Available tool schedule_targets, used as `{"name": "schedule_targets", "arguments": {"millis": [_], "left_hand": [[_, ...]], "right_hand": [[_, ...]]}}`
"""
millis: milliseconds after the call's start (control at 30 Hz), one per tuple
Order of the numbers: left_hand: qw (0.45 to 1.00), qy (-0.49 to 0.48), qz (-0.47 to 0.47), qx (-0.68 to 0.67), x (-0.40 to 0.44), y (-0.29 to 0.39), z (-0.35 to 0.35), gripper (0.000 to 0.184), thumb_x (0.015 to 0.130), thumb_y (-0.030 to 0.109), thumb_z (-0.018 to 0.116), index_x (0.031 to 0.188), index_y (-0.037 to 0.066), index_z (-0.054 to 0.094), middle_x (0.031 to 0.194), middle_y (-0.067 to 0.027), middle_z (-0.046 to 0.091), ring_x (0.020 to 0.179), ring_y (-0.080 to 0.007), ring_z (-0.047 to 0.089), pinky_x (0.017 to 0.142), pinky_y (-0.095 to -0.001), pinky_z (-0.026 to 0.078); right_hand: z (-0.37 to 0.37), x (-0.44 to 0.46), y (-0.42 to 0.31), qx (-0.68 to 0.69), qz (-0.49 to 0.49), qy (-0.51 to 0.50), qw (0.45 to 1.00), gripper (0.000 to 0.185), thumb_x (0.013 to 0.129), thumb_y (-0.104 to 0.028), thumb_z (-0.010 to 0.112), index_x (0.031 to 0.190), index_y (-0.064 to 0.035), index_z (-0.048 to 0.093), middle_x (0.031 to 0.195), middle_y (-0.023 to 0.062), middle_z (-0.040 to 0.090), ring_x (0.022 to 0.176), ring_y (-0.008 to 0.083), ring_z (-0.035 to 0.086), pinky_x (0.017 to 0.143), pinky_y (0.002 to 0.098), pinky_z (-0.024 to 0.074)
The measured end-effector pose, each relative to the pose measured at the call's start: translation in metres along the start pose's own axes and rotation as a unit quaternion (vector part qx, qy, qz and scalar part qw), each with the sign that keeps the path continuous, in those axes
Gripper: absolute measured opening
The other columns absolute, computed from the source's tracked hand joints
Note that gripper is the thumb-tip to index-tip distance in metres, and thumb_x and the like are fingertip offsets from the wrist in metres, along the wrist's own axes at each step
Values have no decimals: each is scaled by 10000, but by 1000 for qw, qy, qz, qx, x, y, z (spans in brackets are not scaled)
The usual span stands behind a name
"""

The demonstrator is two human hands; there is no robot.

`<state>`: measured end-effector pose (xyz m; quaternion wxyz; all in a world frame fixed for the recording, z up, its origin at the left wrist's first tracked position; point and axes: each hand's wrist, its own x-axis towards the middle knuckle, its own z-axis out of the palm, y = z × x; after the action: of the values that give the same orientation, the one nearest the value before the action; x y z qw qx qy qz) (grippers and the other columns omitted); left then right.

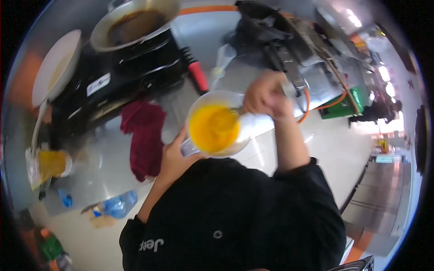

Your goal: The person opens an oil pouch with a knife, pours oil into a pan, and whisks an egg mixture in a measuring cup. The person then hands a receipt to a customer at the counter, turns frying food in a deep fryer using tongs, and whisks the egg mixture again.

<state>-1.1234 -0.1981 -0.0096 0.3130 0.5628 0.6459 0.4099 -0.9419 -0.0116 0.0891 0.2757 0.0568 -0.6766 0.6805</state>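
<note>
A translucent plastic jug (238, 145) with yellow liquid (205, 132), like beaten egg, is in front of my body near the counter's edge. My left hand (175, 156) is closed around the jug's handle (188, 147), low on its left side. In my right hand (267, 96), over the jug's right rim, is a whisk (236, 111). Its blurred wire end dips into the yellow liquid, and the handle end sticks out past my fist. A dark red cloth (145, 140) lies on the counter just left of my left hand.
Behind the cloth stands a black gas stove (131, 67) bearing a wide pan (101, 38) with brown liquid. A white pan (56, 67) is at far left. A red-handled tool (197, 76) and a clear bottle (224, 56) lie beyond the jug. Dark pans (260, 27) sit at back right.
</note>
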Motion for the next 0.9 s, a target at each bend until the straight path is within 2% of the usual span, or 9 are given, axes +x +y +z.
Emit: {"name": "schedule_targets", "arguments": {"millis": [67, 133, 200, 333, 433, 500, 733, 833, 900], "left_hand": [[998, 3, -2, -59, -3, -10, 7, 657, 619, 189, 771, 1174, 5, 470, 956, -172, 614, 866, -254, 617, 743, -315, 474], [995, 30, 3, -91, 1, -19, 11, 612, 599, 206, 768, 1118, 17, 504, 945, -138, 625, 861, -208, 619, 737, -305, 477], [999, 27, 28, -13, 2, -10, 4, 652, 572, 191, 772, 1129, -2, 492, 891, -162, 632, 854, -257, 626, 721, -314, 475], [997, 58, 45, 23, -3, -35, 18, 629, 551, 212, 776, 1075, -25, 522, 845, -173, 626, 772, -286, 615, 699, -345, 460], [998, 54, -22, -31, 4, -16, 14, 642, 535, 209, 781, 1075, -29, 528, 836, -175, 619, 758, -289, 596, 673, -345, 452], [998, 54, -42, -5, 4, -9, 10, 607, 523, 103, 740, 1069, -60, 530, 937, -135, 616, 859, -205, 573, 785, -304, 425], [992, 48, -32, -108, 7, -10, 14, 534, 560, 87, 712, 1039, -64, 530, 912, -96, 609, 838, -171, 553, 767, -291, 422], [995, 3, -23, -99, 1, -7, 14, 514, 576, 107, 712, 1026, -67, 535, 899, -94, 609, 825, -169, 552, 758, -293, 424], [998, 50, 5, -45, 1, -17, 20, 503, 592, 133, 720, 1024, -57, 544, 891, -94, 609, 814, -162, 552, 753, -295, 425]], "right_hand": [[18, -6, 33, 60, 33, 231, 971, 157, 615, -147, 647, 618, -31, 542, 616, 51, 560, 556, 140, 564, 495, 266, 438], [47, -14, 56, -129, 9, 90, 988, 128, 603, -121, 631, 602, -36, 535, 593, 47, 549, 547, 133, 553, 491, 260, 421], [42, -11, 22, -109, 33, -54, 992, 102, 591, -95, 616, 585, -42, 529, 569, 43, 538, 538, 127, 541, 488, 254, 405], [25, -5, 18, 71, 114, 266, 954, 75, 573, -55, 593, 560, -49, 519, 534, 36, 522, 524, 117, 524, 483, 245, 380], [42, -9, 34, -121, 45, 262, 956, 79, 574, -62, 579, 550, -36, 509, 518, 36, 509, 524, 129, 522, 489, 254, 382], [33, -11, 7, -149, 42, -103, 983, 204, 529, -126, 624, 713, -42, 603, 597, 37, 561, 617, 152, 557, 619, 302, 421], [24, -18, 39, -84, 1, -89, 993, 222, 545, -190, 614, 684, -28, 553, 536, 52, 514, 543, 136, 525, 538, 281, 397], [-3, -16, 22, 27, 75, 186, 979, 164, 566, -162, 588, 588, -17, 516, 524, 35, 501, 443, 131, 473, 424, 234, 344], [10, -19, 24, 1, 62, 108, 992, 151, 585, -142, 593, 591, -15, 512, 516, 34, 495, 454, 125, 476, 435, 242, 349]]}}
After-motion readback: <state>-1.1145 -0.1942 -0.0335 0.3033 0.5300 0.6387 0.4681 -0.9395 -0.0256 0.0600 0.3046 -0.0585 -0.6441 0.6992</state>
